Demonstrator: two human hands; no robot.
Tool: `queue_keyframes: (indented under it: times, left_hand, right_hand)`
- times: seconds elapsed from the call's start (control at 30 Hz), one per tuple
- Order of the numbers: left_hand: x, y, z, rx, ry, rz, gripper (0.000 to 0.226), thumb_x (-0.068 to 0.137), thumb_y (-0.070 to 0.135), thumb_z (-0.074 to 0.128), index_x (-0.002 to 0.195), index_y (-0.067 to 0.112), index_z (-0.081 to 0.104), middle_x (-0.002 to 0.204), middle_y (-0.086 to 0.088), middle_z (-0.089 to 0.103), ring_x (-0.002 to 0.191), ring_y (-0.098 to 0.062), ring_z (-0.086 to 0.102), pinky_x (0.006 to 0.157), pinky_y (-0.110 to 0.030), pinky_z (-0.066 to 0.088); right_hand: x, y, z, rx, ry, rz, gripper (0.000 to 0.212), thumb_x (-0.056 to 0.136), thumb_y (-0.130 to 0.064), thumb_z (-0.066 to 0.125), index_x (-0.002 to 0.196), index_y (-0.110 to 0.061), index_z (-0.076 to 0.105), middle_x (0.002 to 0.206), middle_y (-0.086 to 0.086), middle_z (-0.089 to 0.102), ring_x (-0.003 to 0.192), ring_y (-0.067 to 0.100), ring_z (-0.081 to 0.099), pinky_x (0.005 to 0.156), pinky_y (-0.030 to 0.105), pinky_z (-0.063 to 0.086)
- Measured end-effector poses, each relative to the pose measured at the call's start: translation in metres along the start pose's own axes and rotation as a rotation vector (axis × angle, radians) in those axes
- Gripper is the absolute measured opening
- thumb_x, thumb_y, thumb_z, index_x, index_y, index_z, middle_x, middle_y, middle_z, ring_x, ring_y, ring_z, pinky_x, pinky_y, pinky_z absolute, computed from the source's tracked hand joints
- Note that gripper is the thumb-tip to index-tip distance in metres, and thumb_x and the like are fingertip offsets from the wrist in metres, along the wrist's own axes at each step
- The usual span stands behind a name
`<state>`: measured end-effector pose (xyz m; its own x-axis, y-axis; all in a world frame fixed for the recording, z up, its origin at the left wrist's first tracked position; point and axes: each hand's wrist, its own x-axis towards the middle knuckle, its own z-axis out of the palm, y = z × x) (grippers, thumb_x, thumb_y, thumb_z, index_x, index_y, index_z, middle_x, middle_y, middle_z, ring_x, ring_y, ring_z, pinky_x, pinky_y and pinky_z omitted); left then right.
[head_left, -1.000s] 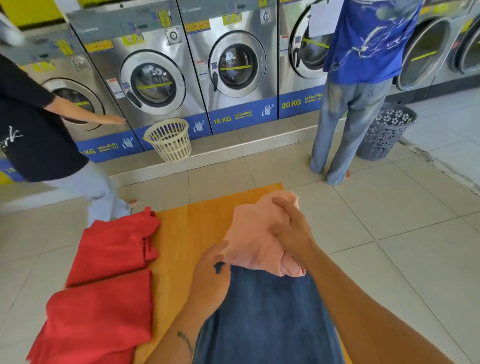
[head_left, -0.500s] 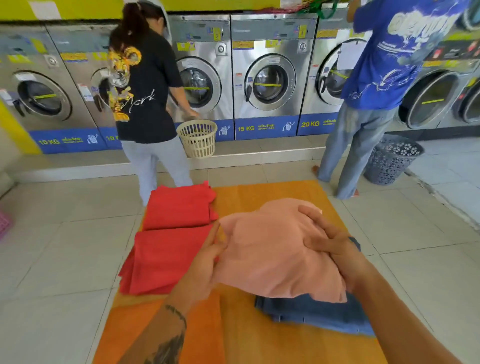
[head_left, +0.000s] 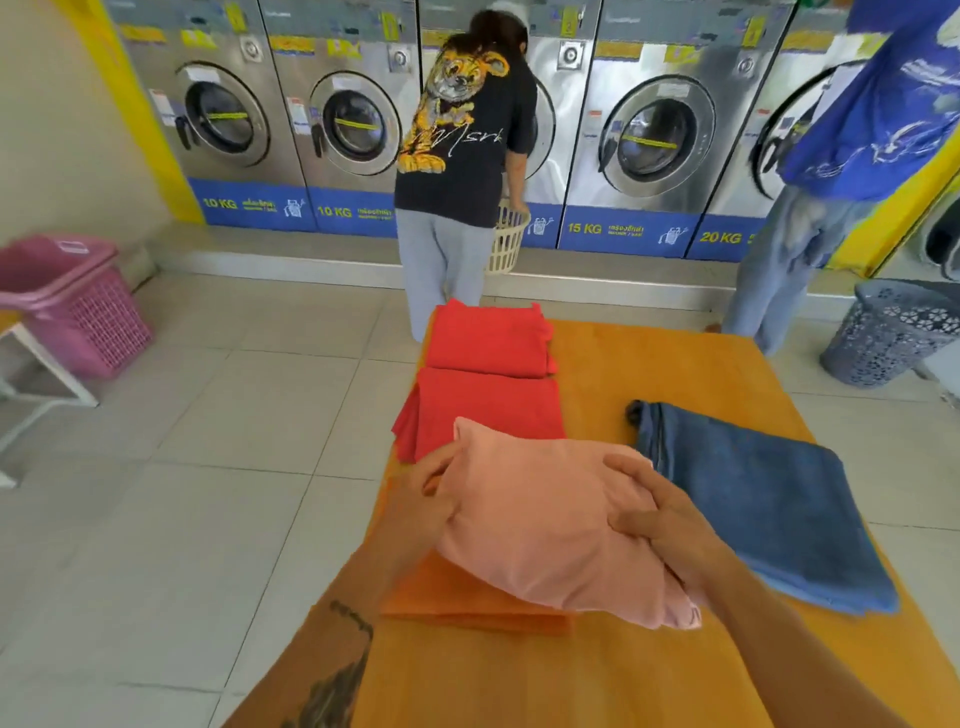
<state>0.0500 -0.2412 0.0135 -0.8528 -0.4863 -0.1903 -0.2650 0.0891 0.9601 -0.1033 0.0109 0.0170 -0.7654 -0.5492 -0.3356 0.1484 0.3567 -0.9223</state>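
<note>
While my left hand (head_left: 426, 499) gripped the left edge of the pink cloth (head_left: 550, 525), fingers curled under it, my right hand (head_left: 660, 514) clasped its right end, fingers bent over the top. Half a second earlier the bundle had hung over the near corner of the jeans (head_left: 753, 499); now it had moved left and sat over the orange cloth (head_left: 467, 603), clear of the jeans. Whether it fully rested there I could not tell. Its far edge overlapped the nearer red cloth (head_left: 488, 410), and the other red cloth (head_left: 488, 340) lay beyond it on the table (head_left: 675, 364). My view had swung left, bringing a pink basket (head_left: 78, 301) into sight.
</note>
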Motion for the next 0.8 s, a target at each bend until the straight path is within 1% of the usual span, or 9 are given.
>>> queue_keyframes:
  times: [0.1,0.2,0.23,0.33,0.43,0.5,0.57,0.7,0.8]
  left_hand:
    - [-0.010,-0.020,-0.030,0.064,0.101,0.019,0.056,0.095,0.005,0.046,0.130,0.047,0.057,0.135,0.025,0.051,0.122,0.001,0.046,0.090,-0.013,0.039]
    - [-0.024,-0.050,-0.042,0.177,0.139,-0.076,0.062,0.093,-0.004,0.038,0.134,0.038,0.056,0.144,0.016,0.045,0.134,-0.009,0.037,0.109,-0.027,0.034]
    - [-0.028,-0.059,-0.043,0.237,0.129,-0.120,0.062,0.092,-0.005,0.036,0.135,0.036,0.054,0.146,0.011,0.043,0.135,-0.014,0.037,0.111,-0.032,0.033]
    - [-0.037,-0.078,-0.039,0.341,0.108,-0.161,0.064,0.088,-0.007,0.036,0.135,0.033,0.052,0.143,0.004,0.042,0.130,-0.016,0.039,0.104,-0.027,0.031]
    - [-0.034,-0.078,-0.033,0.405,0.125,-0.144,0.063,0.085,-0.005,0.038,0.136,0.030,0.050,0.146,0.002,0.033,0.121,-0.015,0.037,0.096,-0.024,0.033]
    - [-0.030,-0.071,-0.028,0.590,0.156,-0.149,0.061,0.081,0.003,0.041,0.135,0.032,0.047,0.150,0.000,0.023,0.120,-0.020,0.033,0.093,-0.030,0.035]
    - [-0.025,-0.061,-0.023,0.819,0.214,-0.083,0.057,0.079,0.015,0.044,0.134,0.030,0.044,0.153,-0.001,0.018,0.128,-0.026,0.029,0.101,-0.040,0.034]
    - [-0.013,-0.046,-0.006,0.949,0.051,0.082,0.053,0.088,0.024,0.039,0.141,0.027,0.040,0.151,-0.002,0.031,0.133,-0.026,0.032,0.110,-0.045,0.027]
    - [-0.007,-0.042,0.000,0.914,0.022,0.141,0.047,0.090,0.021,0.039,0.136,0.026,0.048,0.141,0.001,0.044,0.122,-0.022,0.042,0.105,-0.041,0.032]
  right_hand:
    - [0.008,0.002,0.034,0.023,-0.057,-0.014,0.066,0.070,-0.013,0.074,0.121,-0.052,0.060,0.139,-0.013,0.044,0.121,0.021,0.049,0.102,0.050,0.043]
    - [0.015,0.022,0.069,-0.105,-0.075,-0.001,0.064,0.078,-0.001,0.069,0.124,-0.043,0.057,0.142,-0.007,0.042,0.121,0.019,0.046,0.100,0.043,0.044]
    - [0.016,0.031,0.079,-0.164,-0.060,-0.005,0.063,0.079,0.001,0.067,0.126,-0.040,0.055,0.143,-0.005,0.042,0.119,0.017,0.046,0.096,0.039,0.044]
    - [0.018,0.045,0.095,-0.323,0.018,-0.052,0.059,0.083,-0.003,0.061,0.128,-0.038,0.051,0.139,-0.003,0.046,0.111,0.014,0.047,0.087,0.033,0.042]
    - [0.024,0.045,0.093,-0.424,0.026,-0.042,0.058,0.085,-0.009,0.060,0.131,-0.040,0.047,0.128,0.003,0.048,0.093,0.016,0.048,0.068,0.026,0.039]
    - [0.027,0.044,0.089,-0.461,0.029,-0.038,0.059,0.084,-0.008,0.060,0.133,-0.038,0.047,0.128,0.004,0.046,0.092,0.016,0.046,0.064,0.021,0.036]
    - [0.029,0.044,0.087,-0.507,0.019,-0.041,0.060,0.084,-0.007,0.059,0.135,-0.036,0.047,0.128,0.005,0.044,0.094,0.017,0.045,0.066,0.022,0.036]
    - [0.030,0.043,0.079,-0.615,-0.020,-0.051,0.060,0.085,-0.011,0.059,0.137,-0.036,0.044,0.128,0.006,0.042,0.093,0.018,0.045,0.075,0.027,0.036]
    - [0.030,0.042,0.061,-0.638,-0.035,-0.051,0.062,0.086,-0.013,0.058,0.140,-0.037,0.040,0.129,0.007,0.041,0.088,0.017,0.052,0.067,0.023,0.039]
